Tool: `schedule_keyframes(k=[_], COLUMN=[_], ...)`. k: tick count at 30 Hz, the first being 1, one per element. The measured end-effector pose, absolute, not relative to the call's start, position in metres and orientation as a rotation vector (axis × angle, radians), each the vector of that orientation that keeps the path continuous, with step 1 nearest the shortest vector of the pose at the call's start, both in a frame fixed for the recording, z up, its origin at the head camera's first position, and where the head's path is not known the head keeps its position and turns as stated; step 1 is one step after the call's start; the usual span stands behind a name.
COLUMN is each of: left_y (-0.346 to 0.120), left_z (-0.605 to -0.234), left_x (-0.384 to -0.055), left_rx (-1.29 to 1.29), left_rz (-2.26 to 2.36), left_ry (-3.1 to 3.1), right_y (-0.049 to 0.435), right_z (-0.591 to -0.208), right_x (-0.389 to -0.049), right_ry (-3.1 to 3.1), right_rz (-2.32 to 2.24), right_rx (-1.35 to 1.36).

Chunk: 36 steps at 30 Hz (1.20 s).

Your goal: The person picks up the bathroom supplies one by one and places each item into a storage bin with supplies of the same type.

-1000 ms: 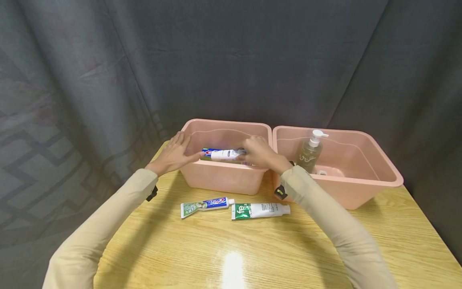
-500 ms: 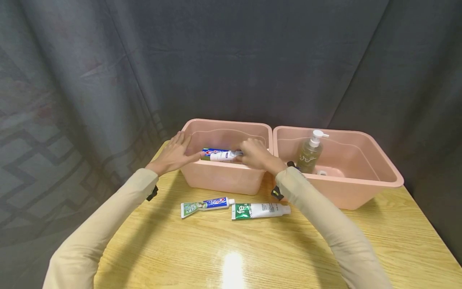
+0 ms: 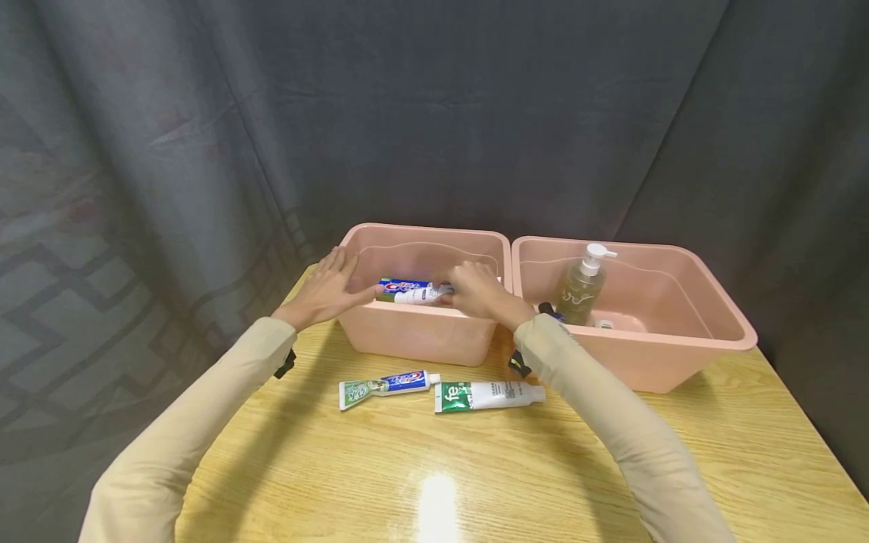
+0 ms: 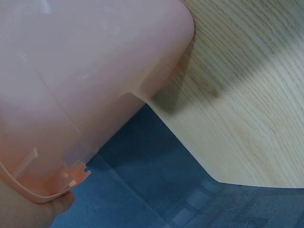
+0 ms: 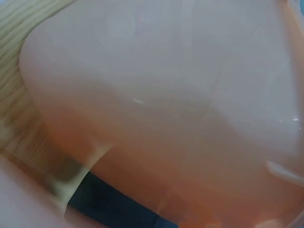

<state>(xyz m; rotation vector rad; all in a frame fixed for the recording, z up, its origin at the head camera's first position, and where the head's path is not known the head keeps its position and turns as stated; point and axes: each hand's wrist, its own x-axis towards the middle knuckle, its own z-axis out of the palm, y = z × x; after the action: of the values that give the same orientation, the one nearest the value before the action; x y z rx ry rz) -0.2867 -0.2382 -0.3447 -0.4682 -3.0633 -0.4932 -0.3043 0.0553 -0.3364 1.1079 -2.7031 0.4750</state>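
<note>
2 bins (image 3: 414, 333) (image 3: 641, 356) | 1 pump bottle (image 3: 581, 292) | 2 tubes (image 3: 388, 388) (image 3: 492, 395) on table (image 3: 339, 475) | 2 hands (image 3: 326, 290) (image 3: 480, 290)

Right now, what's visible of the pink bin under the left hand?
The left bin is pale pink, looks like glossy plastic, with rounded corners and a lipped rim. It stands upright on the wooden table, close beside the other bin. The left hand rests on its left rim; the right hand reaches inside, holding a white tube. A blue package also shows inside; the bin's floor is mostly hidden.

Curtained-off workspace: grey curtain (image 3: 434, 113) behind wood-grain table (image 3: 326, 475); room type unclear.
</note>
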Motion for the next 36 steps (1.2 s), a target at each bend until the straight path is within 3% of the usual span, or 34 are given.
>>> schedule_keyframes(k=[36], left_y=[-0.2414], left_z=[-0.3467], left_x=[-0.2879], left_rx=[-0.460], left_rz=[-0.476], left_ry=[-3.063], right_y=[0.0536], right_z=[-0.3359], right_x=[-0.3049], right_ry=[-2.713], right_rz=[0.453], right_rx=[1.073])
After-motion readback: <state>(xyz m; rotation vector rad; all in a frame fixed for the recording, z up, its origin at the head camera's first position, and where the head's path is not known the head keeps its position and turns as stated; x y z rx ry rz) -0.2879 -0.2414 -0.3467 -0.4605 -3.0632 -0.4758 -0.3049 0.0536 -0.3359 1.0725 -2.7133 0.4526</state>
